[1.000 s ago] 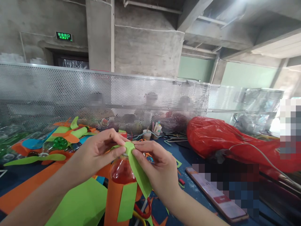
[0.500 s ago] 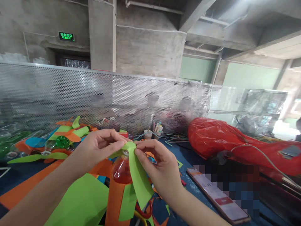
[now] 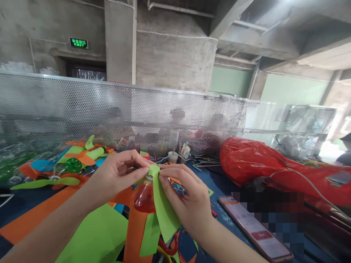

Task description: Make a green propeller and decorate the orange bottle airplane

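A bottle stands upright in front of me, its lower part wrapped in orange paper with a green paper piece on its side. Across the bottle's top lies a green paper strip, one end hanging down to the right. My left hand pinches this strip at the cap between thumb and fingers. From the other side, my right hand pinches it close to the same spot. Much of the cap is hidden by paper and fingers. Red scissors handles lie beside the bottle.
A green sheet and an orange sheet lie at left. Behind them are decorated bottles with paper blades. At right are a phone and a red plastic bag. People sit behind a perforated metal partition.
Both hands stay at the bottle's top with the green strip. The fingers have shifted slightly, and the strip's folded middle sits a little more to the right.
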Tool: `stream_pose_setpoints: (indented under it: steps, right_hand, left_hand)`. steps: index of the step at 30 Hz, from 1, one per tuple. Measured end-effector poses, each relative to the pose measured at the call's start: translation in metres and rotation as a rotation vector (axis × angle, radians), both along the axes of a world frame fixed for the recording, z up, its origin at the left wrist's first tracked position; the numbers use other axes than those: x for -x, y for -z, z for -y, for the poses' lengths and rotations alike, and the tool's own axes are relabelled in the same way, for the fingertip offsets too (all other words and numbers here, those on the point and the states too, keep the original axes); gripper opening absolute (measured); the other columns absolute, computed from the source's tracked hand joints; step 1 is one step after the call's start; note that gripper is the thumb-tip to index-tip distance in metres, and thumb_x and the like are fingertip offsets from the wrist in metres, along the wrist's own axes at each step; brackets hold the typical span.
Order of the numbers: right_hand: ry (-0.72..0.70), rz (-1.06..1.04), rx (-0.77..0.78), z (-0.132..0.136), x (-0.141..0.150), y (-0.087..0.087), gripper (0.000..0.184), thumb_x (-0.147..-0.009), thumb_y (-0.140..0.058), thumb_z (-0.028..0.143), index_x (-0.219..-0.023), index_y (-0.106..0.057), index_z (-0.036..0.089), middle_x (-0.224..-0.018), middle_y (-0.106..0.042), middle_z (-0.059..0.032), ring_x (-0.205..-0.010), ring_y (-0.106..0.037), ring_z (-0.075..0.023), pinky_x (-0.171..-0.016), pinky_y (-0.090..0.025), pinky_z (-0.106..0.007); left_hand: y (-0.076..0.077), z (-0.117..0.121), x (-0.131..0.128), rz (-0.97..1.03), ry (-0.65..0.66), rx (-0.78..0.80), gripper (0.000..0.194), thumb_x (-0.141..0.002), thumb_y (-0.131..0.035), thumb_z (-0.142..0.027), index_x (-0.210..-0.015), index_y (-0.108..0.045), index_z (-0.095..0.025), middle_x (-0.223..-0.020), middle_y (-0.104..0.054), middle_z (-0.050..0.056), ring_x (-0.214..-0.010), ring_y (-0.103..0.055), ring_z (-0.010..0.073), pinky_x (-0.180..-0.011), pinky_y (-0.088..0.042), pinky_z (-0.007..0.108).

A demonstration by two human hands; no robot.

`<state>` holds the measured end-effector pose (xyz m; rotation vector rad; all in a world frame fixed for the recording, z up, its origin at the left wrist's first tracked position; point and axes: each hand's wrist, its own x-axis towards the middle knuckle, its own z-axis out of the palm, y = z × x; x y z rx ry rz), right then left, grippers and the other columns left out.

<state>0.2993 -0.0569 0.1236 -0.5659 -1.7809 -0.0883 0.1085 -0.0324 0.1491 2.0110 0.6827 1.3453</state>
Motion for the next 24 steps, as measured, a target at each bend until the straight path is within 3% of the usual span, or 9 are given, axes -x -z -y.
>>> stream_pose_setpoints:
  steps: [7, 12, 17, 24]
  right_hand:
    - [0.001, 0.028, 0.001, 0.001, 0.0, 0.0, 0.013, -0.089, -0.057, 0.01, -0.09, -0.064, 0.021, -0.095, -0.069, -0.0059, -0.089, -0.066, -0.0161, -0.077, -0.056, -0.031]
    - [0.001, 0.024, -0.006, -0.001, 0.0, 0.001, 0.013, -0.089, -0.056, 0.01, -0.09, -0.063, 0.021, -0.093, -0.068, -0.0059, -0.089, -0.065, -0.0163, -0.078, -0.056, -0.031]
    - [0.005, 0.023, 0.001, 0.0, 0.001, 0.0, 0.013, -0.089, -0.056, 0.009, -0.09, -0.061, 0.021, -0.092, -0.067, -0.0053, -0.089, -0.065, -0.0157, -0.079, -0.054, -0.031]
    - [0.02, -0.058, 0.112, 0.003, 0.001, -0.006, 0.008, -0.088, -0.061, 0.018, -0.081, -0.06, 0.021, -0.082, -0.067, -0.0018, -0.08, -0.064, -0.0154, -0.072, -0.052, -0.03]
  left_hand:
    - [0.005, 0.009, -0.009, 0.112, -0.061, 0.015, 0.011, -0.083, -0.067, -0.028, -0.073, -0.065, -0.024, -0.073, -0.066, -0.004, -0.074, -0.065, 0.0113, -0.07, -0.056, 0.022]
    - [0.008, 0.009, -0.011, 0.057, -0.083, -0.036, 0.009, -0.08, -0.069, -0.027, -0.079, -0.061, -0.023, -0.08, -0.065, -0.002, -0.08, -0.065, 0.0142, -0.076, -0.057, 0.027]
    - [0.011, 0.006, -0.008, 0.004, -0.092, -0.086, 0.009, -0.083, -0.067, -0.028, -0.082, -0.059, -0.024, -0.081, -0.064, -0.004, -0.079, -0.065, 0.0131, -0.074, -0.058, 0.024]
    - [0.021, 0.018, -0.021, -0.014, -0.254, -0.19, 0.004, -0.087, -0.063, -0.03, -0.091, -0.063, -0.027, -0.094, -0.068, -0.002, -0.092, -0.066, 0.0151, -0.085, -0.055, 0.028]
